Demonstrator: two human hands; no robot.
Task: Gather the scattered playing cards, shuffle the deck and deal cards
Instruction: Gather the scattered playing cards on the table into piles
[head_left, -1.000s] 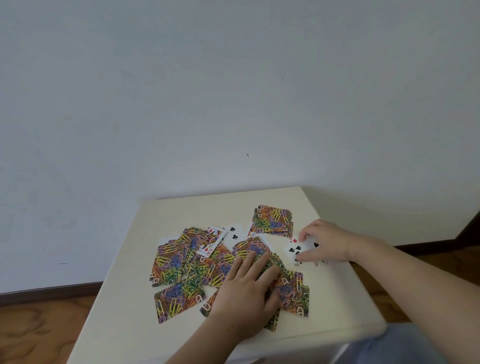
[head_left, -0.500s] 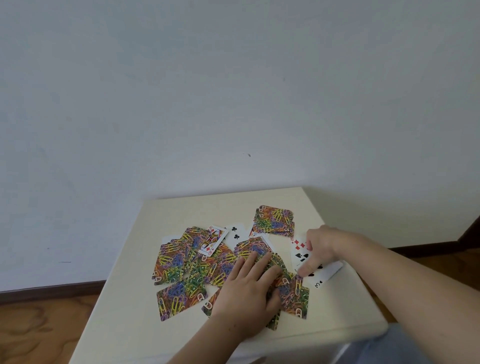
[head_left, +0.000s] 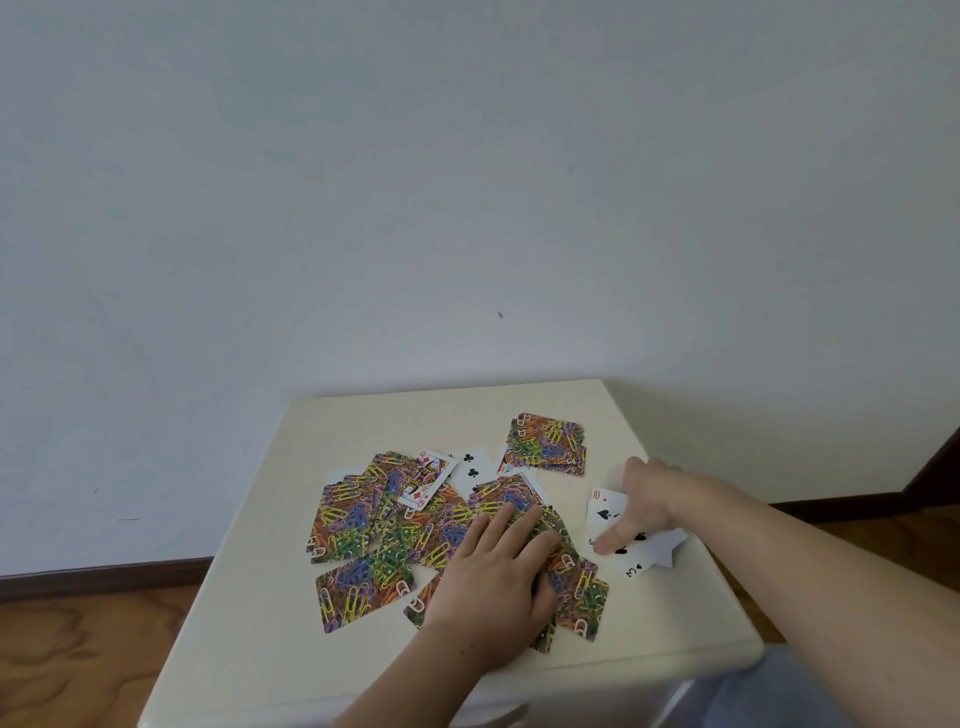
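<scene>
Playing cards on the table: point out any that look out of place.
Most lie face down, but a queen of diamonds and a club card sit face up in the spread, and the right hand covers more face-up cards.

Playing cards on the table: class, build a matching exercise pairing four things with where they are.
1. left hand
2. right hand
3. queen of diamonds
4. small face-down stack

A. far side of the table, apart from both hands
B. flat on the patterned pile
C. face up atop the left spread
D. on face-up cards, right side

Pairs: 1-B, 2-D, 3-C, 4-A
</scene>
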